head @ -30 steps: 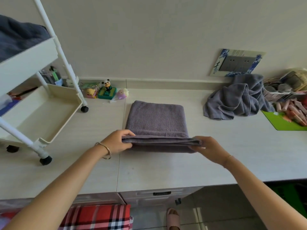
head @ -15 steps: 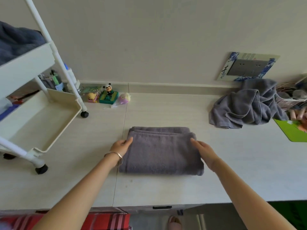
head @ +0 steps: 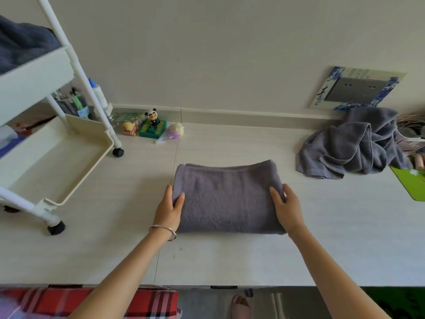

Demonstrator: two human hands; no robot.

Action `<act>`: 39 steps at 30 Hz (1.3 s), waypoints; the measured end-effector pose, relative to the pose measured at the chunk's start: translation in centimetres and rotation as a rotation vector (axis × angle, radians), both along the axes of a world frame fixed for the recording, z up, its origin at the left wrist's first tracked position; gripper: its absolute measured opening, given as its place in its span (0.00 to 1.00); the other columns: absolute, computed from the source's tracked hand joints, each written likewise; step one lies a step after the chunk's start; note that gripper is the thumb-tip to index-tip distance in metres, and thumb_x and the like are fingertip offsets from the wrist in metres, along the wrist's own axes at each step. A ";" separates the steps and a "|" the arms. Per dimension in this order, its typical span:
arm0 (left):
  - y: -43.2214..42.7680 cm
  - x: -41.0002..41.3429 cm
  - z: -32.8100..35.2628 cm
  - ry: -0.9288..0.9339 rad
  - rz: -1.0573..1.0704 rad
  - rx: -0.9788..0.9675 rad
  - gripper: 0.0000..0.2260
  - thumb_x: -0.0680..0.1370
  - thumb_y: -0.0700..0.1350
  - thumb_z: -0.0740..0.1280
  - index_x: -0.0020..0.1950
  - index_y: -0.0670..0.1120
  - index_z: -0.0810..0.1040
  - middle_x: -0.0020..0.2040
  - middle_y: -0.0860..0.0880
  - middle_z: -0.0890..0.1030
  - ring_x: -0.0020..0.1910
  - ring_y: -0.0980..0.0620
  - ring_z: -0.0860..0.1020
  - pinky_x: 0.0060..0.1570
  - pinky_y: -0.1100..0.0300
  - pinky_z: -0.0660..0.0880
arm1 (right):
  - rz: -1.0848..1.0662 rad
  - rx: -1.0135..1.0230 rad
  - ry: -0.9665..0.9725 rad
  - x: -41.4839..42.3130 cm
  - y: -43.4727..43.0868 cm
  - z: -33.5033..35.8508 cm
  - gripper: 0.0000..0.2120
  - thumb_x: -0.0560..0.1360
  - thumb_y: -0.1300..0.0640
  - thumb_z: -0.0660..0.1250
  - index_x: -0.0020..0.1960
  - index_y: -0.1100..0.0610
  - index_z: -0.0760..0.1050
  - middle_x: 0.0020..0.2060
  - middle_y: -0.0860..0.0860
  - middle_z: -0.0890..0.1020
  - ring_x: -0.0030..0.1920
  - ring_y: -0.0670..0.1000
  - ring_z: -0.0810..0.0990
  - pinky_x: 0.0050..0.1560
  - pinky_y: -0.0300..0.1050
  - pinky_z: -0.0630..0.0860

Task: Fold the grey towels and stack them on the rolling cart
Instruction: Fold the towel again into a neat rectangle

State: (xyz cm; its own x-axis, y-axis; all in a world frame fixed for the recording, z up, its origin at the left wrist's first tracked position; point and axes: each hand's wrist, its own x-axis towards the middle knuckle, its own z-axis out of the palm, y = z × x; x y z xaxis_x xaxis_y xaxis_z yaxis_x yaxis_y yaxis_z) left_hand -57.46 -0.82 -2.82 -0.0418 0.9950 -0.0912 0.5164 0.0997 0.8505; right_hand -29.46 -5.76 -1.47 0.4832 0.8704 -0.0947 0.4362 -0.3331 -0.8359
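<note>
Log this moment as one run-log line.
step: lifting | folded grey towel flat on table | left hand, right hand gripping its side edges | rolling cart lower tray unloaded | unfolded towel waiting

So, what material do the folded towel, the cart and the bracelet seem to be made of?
Folded towel: soft terry cloth, probably cotton; matte grey, with a fuzzy looped pile.
Cart: cream tray with rounded edges and white tubes, smooth semi-gloss; painted metal or plastic, I cannot tell which.
Bracelet: thin shiny silver band, likely metal.
</note>
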 end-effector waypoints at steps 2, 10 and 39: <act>0.3 0.3 -0.8 0.053 0.019 -0.118 0.08 0.80 0.45 0.60 0.46 0.43 0.62 0.33 0.49 0.70 0.30 0.48 0.68 0.29 0.56 0.61 | -0.012 -0.152 -0.027 0.3 0.9 -1.4 0.16 0.78 0.50 0.62 0.44 0.63 0.69 0.37 0.56 0.76 0.39 0.56 0.74 0.39 0.47 0.68; 0.3 0.5 -0.7 0.492 0.001 0.067 0.21 0.77 0.51 0.65 0.63 0.41 0.67 0.60 0.39 0.74 0.55 0.37 0.76 0.46 0.49 0.73 | -0.114 -0.116 -0.396 -1.0 0.8 -1.8 0.17 0.78 0.50 0.60 0.63 0.59 0.68 0.60 0.54 0.75 0.58 0.59 0.75 0.53 0.51 0.70; 1.8 3.3 -2.9 0.699 -0.205 -0.096 0.45 0.70 0.73 0.46 0.77 0.46 0.40 0.78 0.46 0.42 0.76 0.45 0.46 0.73 0.46 0.49 | 0.372 -0.162 -0.422 1.2 1.4 -4.5 0.28 0.80 0.46 0.54 0.77 0.52 0.50 0.76 0.45 0.50 0.76 0.48 0.48 0.74 0.41 0.44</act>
State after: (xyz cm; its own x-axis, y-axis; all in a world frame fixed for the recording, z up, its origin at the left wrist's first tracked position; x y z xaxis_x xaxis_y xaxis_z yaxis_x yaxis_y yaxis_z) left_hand -54.19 0.96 -5.75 0.0636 0.9781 -0.1984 0.9515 0.0006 0.3078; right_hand -28.28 -4.39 -5.92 0.1723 0.9793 -0.1060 0.8326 -0.2023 -0.5157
